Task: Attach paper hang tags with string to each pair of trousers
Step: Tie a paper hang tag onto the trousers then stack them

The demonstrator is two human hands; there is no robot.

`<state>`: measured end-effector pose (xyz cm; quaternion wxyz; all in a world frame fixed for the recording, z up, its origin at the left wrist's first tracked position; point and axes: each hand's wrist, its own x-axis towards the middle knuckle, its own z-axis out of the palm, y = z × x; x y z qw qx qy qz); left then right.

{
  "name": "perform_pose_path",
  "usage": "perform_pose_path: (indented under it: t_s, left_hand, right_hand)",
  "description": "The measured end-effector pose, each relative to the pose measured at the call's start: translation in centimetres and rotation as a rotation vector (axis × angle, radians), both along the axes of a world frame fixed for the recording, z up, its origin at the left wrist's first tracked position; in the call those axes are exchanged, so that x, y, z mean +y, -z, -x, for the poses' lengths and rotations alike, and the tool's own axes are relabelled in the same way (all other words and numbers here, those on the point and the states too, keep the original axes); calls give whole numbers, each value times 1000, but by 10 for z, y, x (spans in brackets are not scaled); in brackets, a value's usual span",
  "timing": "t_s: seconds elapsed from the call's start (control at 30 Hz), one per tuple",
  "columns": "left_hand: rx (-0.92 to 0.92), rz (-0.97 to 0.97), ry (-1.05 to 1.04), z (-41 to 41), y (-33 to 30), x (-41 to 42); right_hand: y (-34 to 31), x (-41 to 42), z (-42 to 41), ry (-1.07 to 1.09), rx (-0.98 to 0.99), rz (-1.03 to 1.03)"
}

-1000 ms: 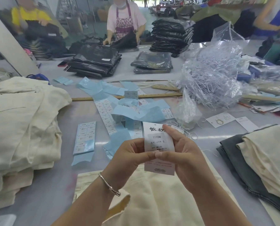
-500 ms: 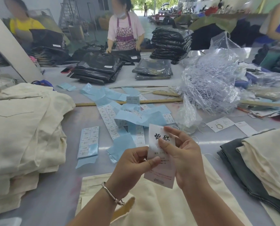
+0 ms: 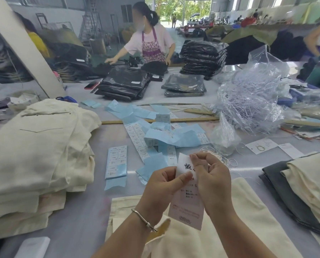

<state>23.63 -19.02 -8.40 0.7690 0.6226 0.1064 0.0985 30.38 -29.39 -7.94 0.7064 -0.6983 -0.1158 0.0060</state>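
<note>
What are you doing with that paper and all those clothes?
Someone is getting a paper hang tag ready. Both hands hold it up: the left hand pinches its edge, and the right hand works at its top. Cream trousers lie just below, waiting. No string on the tag shows yet. Cream garments sit stacked alongside.

The hang tag [image 3: 188, 203] has its middle print hidden behind both thumbs. The cream trousers [image 3: 202, 243] under it run off the bottom edge.

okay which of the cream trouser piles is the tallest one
The cream stack on the left. It has many folded layers, while the cream pair under the hands lies single and the right-hand cream pair tops a low pile.
</note>
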Motion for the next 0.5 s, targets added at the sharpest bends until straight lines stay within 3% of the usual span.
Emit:
perform_pose_path:
  t_s: [0.17, 0.33, 0.5]
  left_hand:
    - [40, 21, -116, 16, -6, -5]
    - [65, -12, -181, 26, 7, 7]
    - [85, 4, -86, 33, 12, -4]
  right_hand:
    - [5, 5, 16, -13, 76, -45]
    - [9, 4, 35, -209, 101, -62]
    - [17, 1, 45, -60, 21, 21]
